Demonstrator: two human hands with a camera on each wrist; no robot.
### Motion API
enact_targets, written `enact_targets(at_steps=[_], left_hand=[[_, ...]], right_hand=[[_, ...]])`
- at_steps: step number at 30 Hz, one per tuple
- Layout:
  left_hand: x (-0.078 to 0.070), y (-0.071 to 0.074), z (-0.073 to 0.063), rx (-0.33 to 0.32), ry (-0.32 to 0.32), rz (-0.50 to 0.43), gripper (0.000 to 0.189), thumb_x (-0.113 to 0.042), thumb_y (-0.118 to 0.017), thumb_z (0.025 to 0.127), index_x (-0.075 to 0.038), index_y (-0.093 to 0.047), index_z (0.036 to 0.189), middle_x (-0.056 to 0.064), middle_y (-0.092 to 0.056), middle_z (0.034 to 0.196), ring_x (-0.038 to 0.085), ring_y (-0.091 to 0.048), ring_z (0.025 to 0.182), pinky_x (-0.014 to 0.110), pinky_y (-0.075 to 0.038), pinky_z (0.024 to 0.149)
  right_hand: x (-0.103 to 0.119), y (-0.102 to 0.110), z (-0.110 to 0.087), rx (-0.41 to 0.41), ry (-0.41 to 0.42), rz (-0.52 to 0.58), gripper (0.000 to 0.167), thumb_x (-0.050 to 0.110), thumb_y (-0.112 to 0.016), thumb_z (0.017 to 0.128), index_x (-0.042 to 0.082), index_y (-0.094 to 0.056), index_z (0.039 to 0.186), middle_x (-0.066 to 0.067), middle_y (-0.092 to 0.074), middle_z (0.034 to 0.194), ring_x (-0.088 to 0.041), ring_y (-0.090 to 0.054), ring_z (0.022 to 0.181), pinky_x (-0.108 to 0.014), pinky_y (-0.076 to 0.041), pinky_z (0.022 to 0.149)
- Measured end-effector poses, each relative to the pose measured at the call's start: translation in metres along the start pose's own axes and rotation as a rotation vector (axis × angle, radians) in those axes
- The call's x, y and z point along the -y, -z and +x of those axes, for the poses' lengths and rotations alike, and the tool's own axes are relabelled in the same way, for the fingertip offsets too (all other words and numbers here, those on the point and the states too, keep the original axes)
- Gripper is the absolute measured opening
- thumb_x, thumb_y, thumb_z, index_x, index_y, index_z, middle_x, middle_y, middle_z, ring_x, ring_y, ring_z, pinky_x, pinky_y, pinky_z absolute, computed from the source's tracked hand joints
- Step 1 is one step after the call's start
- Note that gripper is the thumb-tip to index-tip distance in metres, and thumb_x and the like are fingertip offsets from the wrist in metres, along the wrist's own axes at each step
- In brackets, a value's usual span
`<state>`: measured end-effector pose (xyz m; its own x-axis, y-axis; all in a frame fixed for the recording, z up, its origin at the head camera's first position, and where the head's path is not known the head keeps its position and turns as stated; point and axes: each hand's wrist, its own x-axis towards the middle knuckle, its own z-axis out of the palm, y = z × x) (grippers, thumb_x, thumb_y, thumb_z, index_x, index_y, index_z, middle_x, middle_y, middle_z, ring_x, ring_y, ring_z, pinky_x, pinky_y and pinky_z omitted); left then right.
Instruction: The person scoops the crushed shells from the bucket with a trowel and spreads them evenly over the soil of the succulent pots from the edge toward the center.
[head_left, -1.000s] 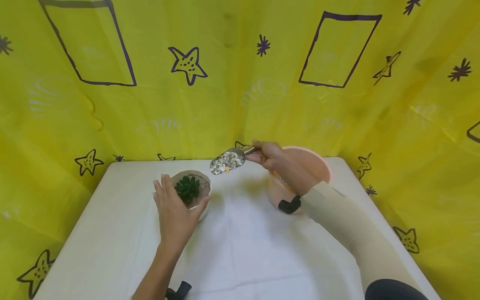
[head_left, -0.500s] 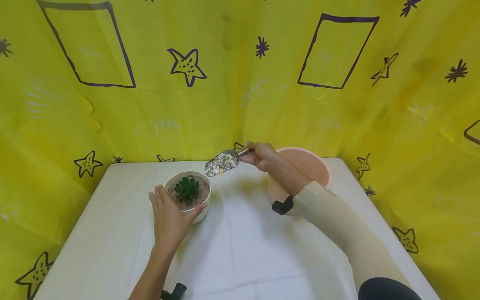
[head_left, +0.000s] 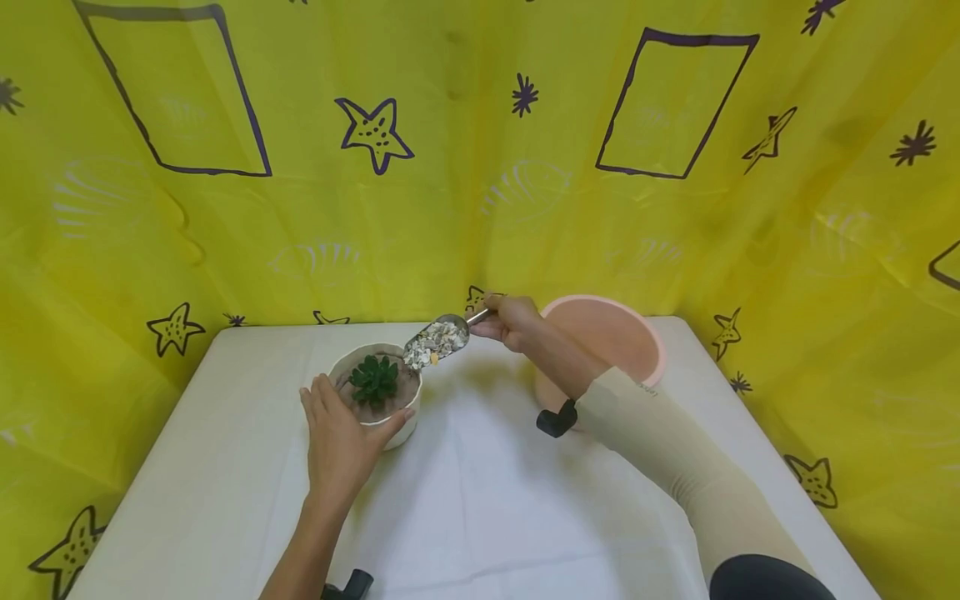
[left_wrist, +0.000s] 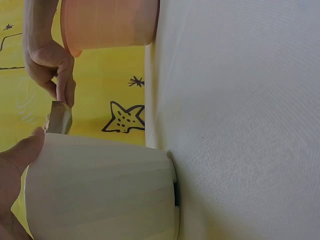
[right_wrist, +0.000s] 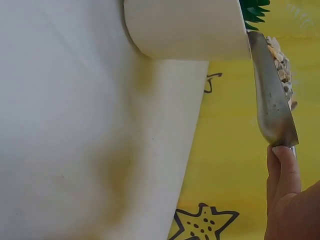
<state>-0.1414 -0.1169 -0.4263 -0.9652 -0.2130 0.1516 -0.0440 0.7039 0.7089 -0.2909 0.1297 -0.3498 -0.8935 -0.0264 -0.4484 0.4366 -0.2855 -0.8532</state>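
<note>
A metal scoop full of pale stone chips is held by its handle in my right hand. Its lip reaches the right rim of a white flower pot, tilted slightly down toward it. Inside the pot, a green succulent stands in greyish-brown soil. My left hand holds the pot at the near-left side, thumb along the front rim and fingers around the left. In the left wrist view, the pot's wall hides most of the scoop.
A pink bucket stands at the back right, partly behind my right forearm. White cloth covers the table. A yellow curtain with drawn stars hangs close behind the table's far edge.
The scoop has moved left and down from beside the pot to its rim, and now tips lower. My left hand has shifted slightly left and settled against the pot.
</note>
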Motion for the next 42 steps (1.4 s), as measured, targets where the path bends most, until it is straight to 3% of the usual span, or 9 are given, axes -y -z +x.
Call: enact_targets(at_steps=[4,10,17,22,31,42], left_hand=[[0.001,0.000,0.000,-0.007,-0.005,0.006,0.133,-0.049,-0.092,0.078,0.013,-0.009,0.161,0.037,-0.013,0.166,0.056,-0.001,0.155,0.068,-0.022,0.119],[0.001,0.000,0.000,-0.017,-0.012,0.004,0.132,-0.048,-0.093,0.077,0.012,-0.010,0.160,0.037,-0.014,0.166,0.056,-0.002,0.155,0.068,-0.023,0.118],[0.001,0.001,-0.001,-0.017,-0.003,-0.005,0.133,-0.048,-0.093,0.078,0.013,-0.009,0.160,0.038,-0.013,0.166,0.056,0.000,0.155,0.068,-0.023,0.118],[0.002,0.001,0.001,-0.017,0.008,-0.022,0.131,-0.048,-0.093,0.077,0.011,-0.012,0.161,0.036,-0.017,0.166,0.055,-0.001,0.155,0.070,-0.025,0.117],[0.007,0.004,0.004,0.019,0.010,-0.059,0.130,-0.047,-0.093,0.078,0.008,-0.011,0.163,0.037,-0.012,0.166,0.057,-0.014,0.153,0.070,-0.031,0.114],[0.009,0.005,0.006,0.035,0.001,-0.070,0.131,-0.047,-0.093,0.078,0.007,-0.010,0.164,0.035,-0.012,0.168,0.054,-0.011,0.155,0.069,-0.029,0.116]], right_hand=[[-0.002,-0.003,-0.001,0.000,0.007,-0.026,0.041,0.017,-0.049,0.114,-0.013,-0.053,0.142,-0.034,-0.060,0.139,-0.022,-0.077,0.069,-0.032,-0.063,0.073],[-0.002,-0.008,-0.002,-0.007,0.052,-0.061,0.042,0.017,-0.051,0.113,-0.017,-0.054,0.139,-0.028,-0.071,0.117,-0.020,-0.076,0.066,-0.032,-0.063,0.072],[0.000,-0.010,-0.004,-0.014,0.050,-0.057,0.041,0.017,-0.051,0.113,-0.015,-0.055,0.138,-0.032,-0.066,0.129,-0.020,-0.076,0.066,-0.032,-0.064,0.072],[0.000,-0.009,-0.003,-0.019,0.053,-0.055,0.041,0.017,-0.053,0.112,-0.015,-0.057,0.138,-0.031,-0.068,0.126,-0.020,-0.076,0.066,-0.033,-0.063,0.073],[0.001,-0.009,-0.002,-0.044,0.053,-0.052,0.038,0.017,-0.054,0.112,-0.014,-0.059,0.133,-0.024,-0.074,0.105,-0.022,-0.077,0.070,-0.033,-0.063,0.074],[0.001,-0.011,-0.004,-0.043,0.071,-0.058,0.042,0.019,-0.058,0.110,-0.016,-0.059,0.134,-0.017,-0.073,0.088,-0.020,-0.076,0.065,-0.032,-0.063,0.073]])
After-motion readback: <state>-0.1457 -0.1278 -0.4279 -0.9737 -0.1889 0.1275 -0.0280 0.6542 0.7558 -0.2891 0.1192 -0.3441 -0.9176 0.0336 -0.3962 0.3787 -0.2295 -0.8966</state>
